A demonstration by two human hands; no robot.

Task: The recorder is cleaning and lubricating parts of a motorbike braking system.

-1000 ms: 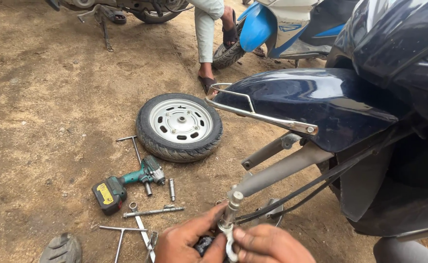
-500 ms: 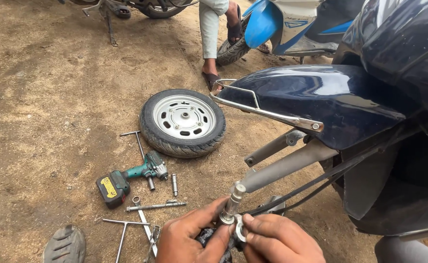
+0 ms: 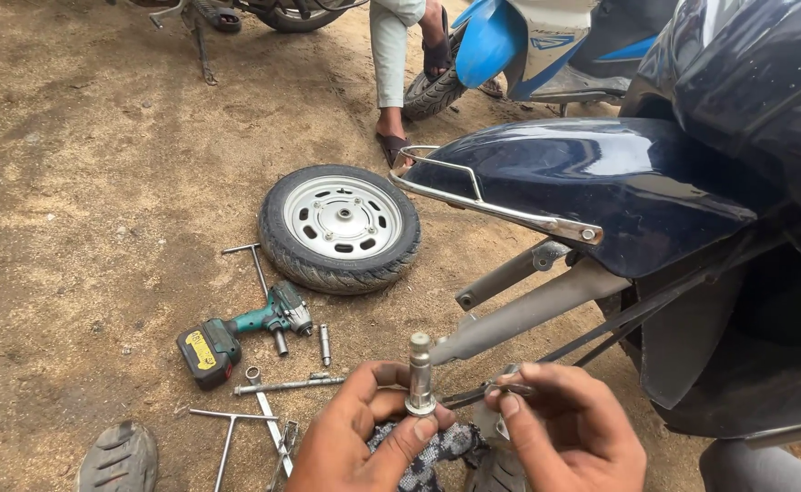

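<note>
Far left, near edge: a dark shoe sole (image 3: 120, 458) on the dirt; right of it T-handle wrenches (image 3: 229, 428), a green cordless impact driver (image 3: 241, 330), loose sockets (image 3: 325, 344); beyond these a removed scooter wheel (image 3: 340, 226) lying flat. Near centre: left hand (image 3: 364, 435) curled, thumb and fingers closed on an upright steel axle bolt (image 3: 419, 375), patterned cloth (image 3: 429, 448) beneath; right hand (image 3: 569, 426) just beside it, fingers pinching a small metal part (image 3: 510, 389), grip partly hidden. Right: dark blue scooter fender (image 3: 601, 187); far, a standing person's leg (image 3: 388, 64).
</note>
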